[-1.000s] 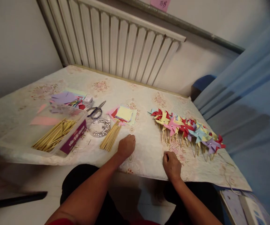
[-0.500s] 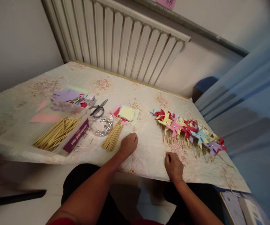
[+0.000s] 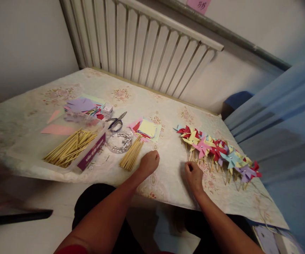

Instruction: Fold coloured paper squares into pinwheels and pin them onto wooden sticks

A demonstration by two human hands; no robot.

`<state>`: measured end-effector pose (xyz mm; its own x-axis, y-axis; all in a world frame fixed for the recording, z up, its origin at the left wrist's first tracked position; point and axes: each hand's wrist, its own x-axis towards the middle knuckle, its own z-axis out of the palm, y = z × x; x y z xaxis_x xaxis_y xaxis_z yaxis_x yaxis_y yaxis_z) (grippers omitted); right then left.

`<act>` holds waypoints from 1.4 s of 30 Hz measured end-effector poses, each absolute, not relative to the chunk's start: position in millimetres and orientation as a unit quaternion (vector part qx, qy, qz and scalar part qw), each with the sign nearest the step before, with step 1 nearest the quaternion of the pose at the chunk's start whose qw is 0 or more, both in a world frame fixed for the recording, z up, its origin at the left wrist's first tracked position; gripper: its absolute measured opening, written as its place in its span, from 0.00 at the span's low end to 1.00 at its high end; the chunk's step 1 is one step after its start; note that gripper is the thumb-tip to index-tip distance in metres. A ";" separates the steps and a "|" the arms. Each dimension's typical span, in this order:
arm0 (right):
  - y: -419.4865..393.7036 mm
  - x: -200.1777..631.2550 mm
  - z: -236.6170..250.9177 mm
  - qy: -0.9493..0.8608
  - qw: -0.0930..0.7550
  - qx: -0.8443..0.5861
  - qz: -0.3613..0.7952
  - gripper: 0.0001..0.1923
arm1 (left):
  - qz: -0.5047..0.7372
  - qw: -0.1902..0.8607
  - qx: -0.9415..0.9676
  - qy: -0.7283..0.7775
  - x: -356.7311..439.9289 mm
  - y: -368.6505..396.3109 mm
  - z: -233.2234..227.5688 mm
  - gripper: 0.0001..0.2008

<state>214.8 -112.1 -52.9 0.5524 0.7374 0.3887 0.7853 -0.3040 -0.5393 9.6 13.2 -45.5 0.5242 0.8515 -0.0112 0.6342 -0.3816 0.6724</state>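
Observation:
My left hand (image 3: 149, 163) rests on the tablecloth in a closed fist, and nothing shows in it. Just left of it lies a fanned bundle of thin wooden sticks (image 3: 131, 155). Beyond those is a stack of coloured square papers (image 3: 146, 127), a pale yellow one on top. My right hand (image 3: 194, 175) is curled into a loose fist above or on the cloth, with nothing visible inside. To its right, a row of finished paper pinwheels (image 3: 203, 146) on sticks lies in red, yellow, pink, blue and purple.
At the left, a clear plastic box (image 3: 74, 167) holds many sticks. Beside it are a round clear dish of shiny small pieces (image 3: 119, 142), scissors (image 3: 116, 121), a small white box (image 3: 107, 111) and purple cut papers (image 3: 80, 105). A radiator (image 3: 141, 49) stands behind; a blue curtain (image 3: 279, 116) hangs right.
My right hand has moved forward and a little left over the table, still closed. The left fist stays in place. The whole view has shifted slightly.

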 end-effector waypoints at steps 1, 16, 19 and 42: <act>-94.2 209.4 -44.6 -0.482 0.364 -0.796 -0.031 0.11 | 0.172 0.321 0.812 0.456 9.3 13.6 -45.5 0.10; 102.9 122.4 -13.3 -0.702 0.188 -0.687 -0.007 0.15 | 0.164 0.346 0.807 0.450 10.5 18.1 -47.0 0.11; 113.3 114.0 -18.7 -0.709 0.152 -0.689 -0.011 0.15 | 0.170 0.348 0.808 0.445 10.9 17.9 -48.6 0.12; 125.8 106.6 -27.0 -0.686 0.124 -0.716 -0.019 0.14 | 0.182 0.371 0.800 0.435 8.7 18.2 -46.8 0.12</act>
<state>106.6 125.8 -27.0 0.0571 0.9787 0.1971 0.9881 -0.0272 -0.1513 8.7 18.2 -46.8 0.5551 0.8312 -0.0312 0.5606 -0.3461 0.7523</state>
